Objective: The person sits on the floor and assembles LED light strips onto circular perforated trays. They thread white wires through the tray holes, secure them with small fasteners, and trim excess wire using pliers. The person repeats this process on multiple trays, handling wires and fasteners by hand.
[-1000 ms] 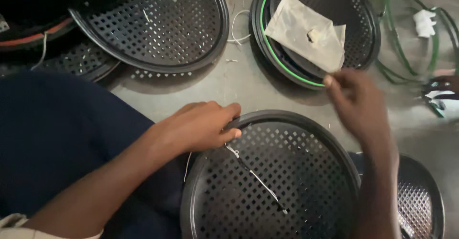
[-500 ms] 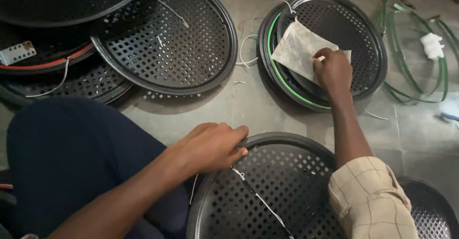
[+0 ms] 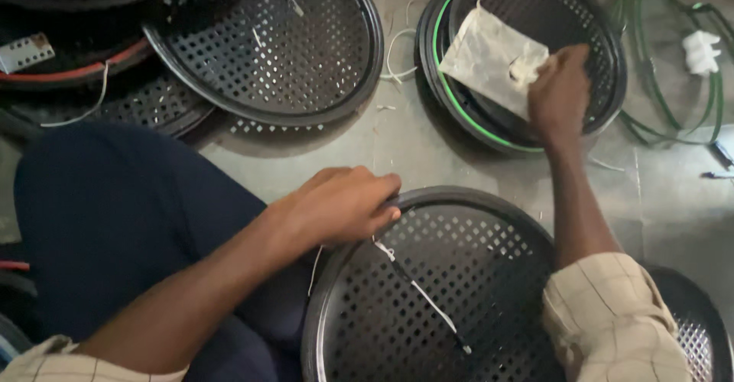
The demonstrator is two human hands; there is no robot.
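My left hand (image 3: 340, 206) lies low and close to me, knuckles up, the fingers curled forward and down with the tips pressed together at the far end, the thumb tucked beneath where I cannot see it. The forearm runs back from it toward my lower left, bare to the elbow, a pale checked cuff showing at the bottom edge. My right hand (image 3: 560, 84) is stretched well out ahead, back of the hand up, fingers bent and bunched at the tips in a pinching grip. That arm is nearly straight, the bare forearm running back to a rolled checked sleeve at my lower right. The two hands are well apart.
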